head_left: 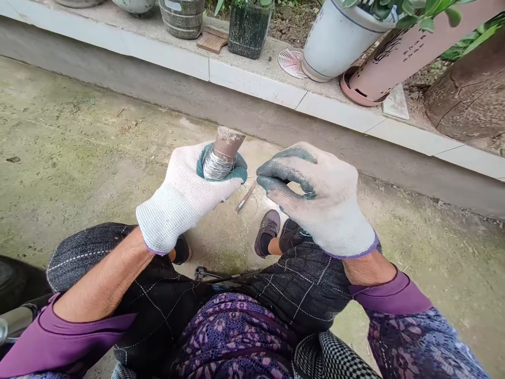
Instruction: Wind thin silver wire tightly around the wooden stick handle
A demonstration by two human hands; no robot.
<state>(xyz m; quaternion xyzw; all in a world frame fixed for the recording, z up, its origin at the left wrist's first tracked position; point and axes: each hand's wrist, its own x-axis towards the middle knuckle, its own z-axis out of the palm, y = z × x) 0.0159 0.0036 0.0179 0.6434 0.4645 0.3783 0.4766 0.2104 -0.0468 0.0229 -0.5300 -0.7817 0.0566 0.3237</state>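
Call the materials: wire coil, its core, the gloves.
Wire coil: probably bare galvanized steel or aluminium; fine strands with a bright silver sheen, alloy not visible. Core: perhaps cardboard or scuffed plastic; matte, dirty brownish surface, unclear from this view. Left glove: white knit, likely cotton or polyester, with visible ribbing; its palm has a dull green rubber-like coating, worn greyish in places.

- Mossy concrete ground [71,158], with a thin rod [245,197] lying on it
- White-edged concrete ledge [252,79], bearing a dark planter [248,31], a tilted white bucket [339,45], a wooden block [212,41] and a pink round mat [292,63]
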